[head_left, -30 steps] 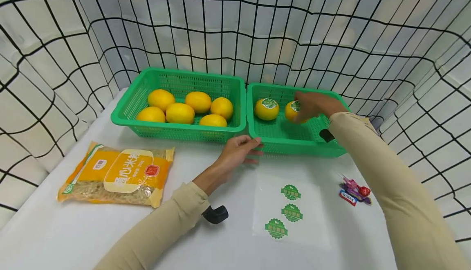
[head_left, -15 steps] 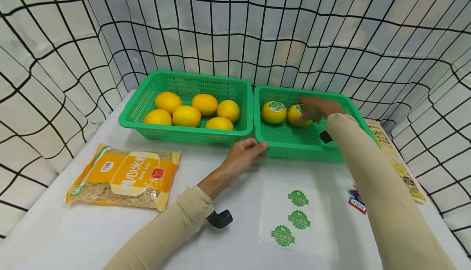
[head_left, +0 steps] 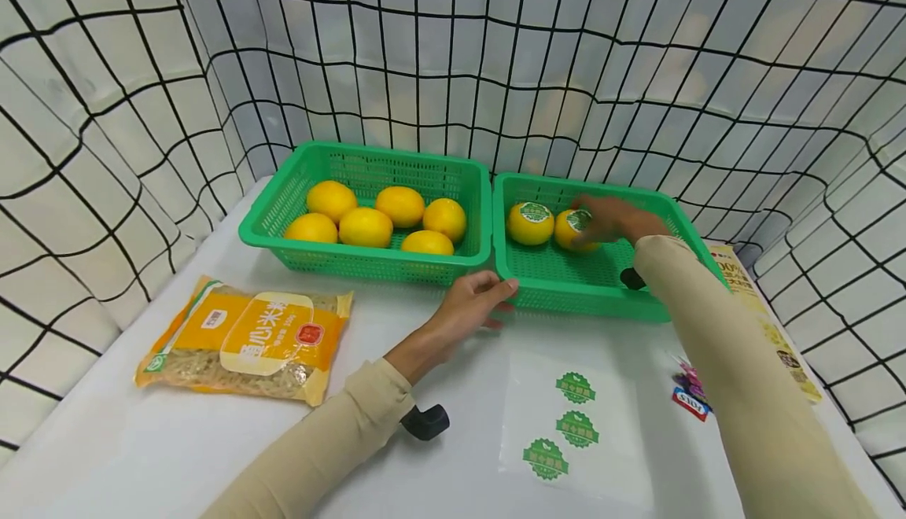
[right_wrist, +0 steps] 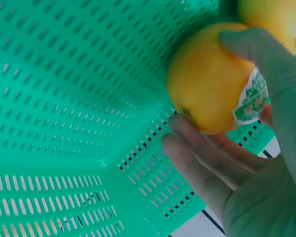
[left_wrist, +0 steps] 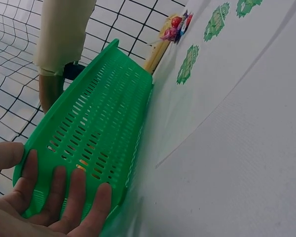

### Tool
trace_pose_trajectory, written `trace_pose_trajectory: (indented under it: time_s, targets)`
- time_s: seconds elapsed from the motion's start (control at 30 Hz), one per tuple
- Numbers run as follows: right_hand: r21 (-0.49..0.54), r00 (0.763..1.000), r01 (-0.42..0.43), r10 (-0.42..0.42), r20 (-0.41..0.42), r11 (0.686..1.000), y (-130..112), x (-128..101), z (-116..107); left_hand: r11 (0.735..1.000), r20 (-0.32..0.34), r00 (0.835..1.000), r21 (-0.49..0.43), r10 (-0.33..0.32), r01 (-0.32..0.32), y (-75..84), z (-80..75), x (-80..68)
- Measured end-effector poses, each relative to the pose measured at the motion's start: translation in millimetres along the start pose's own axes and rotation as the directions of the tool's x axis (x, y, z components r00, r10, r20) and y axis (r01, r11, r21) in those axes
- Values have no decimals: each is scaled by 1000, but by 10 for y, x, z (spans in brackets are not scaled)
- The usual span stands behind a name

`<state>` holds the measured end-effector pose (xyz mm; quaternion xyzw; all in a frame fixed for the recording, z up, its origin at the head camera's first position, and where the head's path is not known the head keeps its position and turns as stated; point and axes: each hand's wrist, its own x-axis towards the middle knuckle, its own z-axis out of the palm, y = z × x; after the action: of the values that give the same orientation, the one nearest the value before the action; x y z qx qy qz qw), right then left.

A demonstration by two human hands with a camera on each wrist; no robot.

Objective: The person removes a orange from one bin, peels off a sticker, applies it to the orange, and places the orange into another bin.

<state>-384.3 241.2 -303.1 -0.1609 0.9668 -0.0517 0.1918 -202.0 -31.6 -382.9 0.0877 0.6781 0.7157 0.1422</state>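
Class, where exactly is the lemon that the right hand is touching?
In the head view, that lemon sits in the green basket on the right, just right of the other stickered lemon, with the right hand at its right side.

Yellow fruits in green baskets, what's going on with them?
A person's right hand holds a round, stickered yellow fruit inside the green plastic basket on the right, beside another stickered fruit. The left hand grips that basket's corner. Six round yellow fruits with no stickers showing lie in the green plastic basket on the left. Three green scalloped stickers lie on a clear sheet on the white table.
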Motion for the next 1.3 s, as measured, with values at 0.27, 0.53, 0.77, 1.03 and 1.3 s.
trace_pose_trajectory:
  time_s: [0.27,0.53,0.77,1.03,1.3]
  targets:
    - [-57,999,19,-20,-25,998,-45,-2,-50,1000,-15,1000,1,11,-11,45,-3,-52]
    - [-97,999,46,-44,18,994,36,-250,-71,992,82,994,107,-70,61,29,32,-130]
    - [-184,996,13,-29,-84,983,-204,-649,-174,936,279,959,349,-57,-46,308,-42,-216]
    - [116,878,276,-201,-435,954,-877,-1183,577,891,158,981,422,110,-168,866,-588,-315]
    - [222,808,388,-215,-548,895,-1445,-1015,984,846,0,997,529,77,-65,1231,-1401,98]
